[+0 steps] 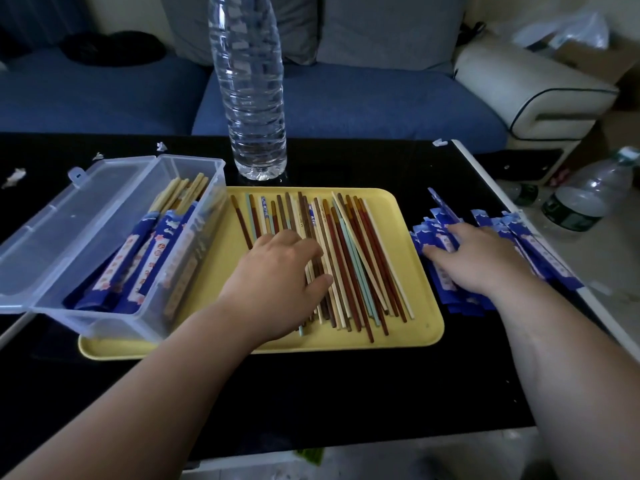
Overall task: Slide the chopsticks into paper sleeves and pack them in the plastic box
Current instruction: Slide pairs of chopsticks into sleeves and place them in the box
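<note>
Several loose chopsticks (349,258) in brown, red, cream and pale blue lie spread on a yellow tray (408,327). My left hand (277,271) rests palm down on their left part, fingers curled over a few sticks; whether it grips any is unclear. A pile of blue paper sleeves (450,292) lies on the black table right of the tray. My right hand (481,258) lies flat on that pile, fingers spread. The clear plastic box (173,299) stands on the tray's left end, lid open to the left, holding several sleeved chopsticks (156,244).
A tall clear water bottle (251,88) stands just behind the tray. The black table (346,403) ends in a white edge strip (491,181) at the right. More bottles (585,195) stand on the floor beyond it. A blue sofa (346,105) runs behind the table. Paper scraps (14,176) lie far left.
</note>
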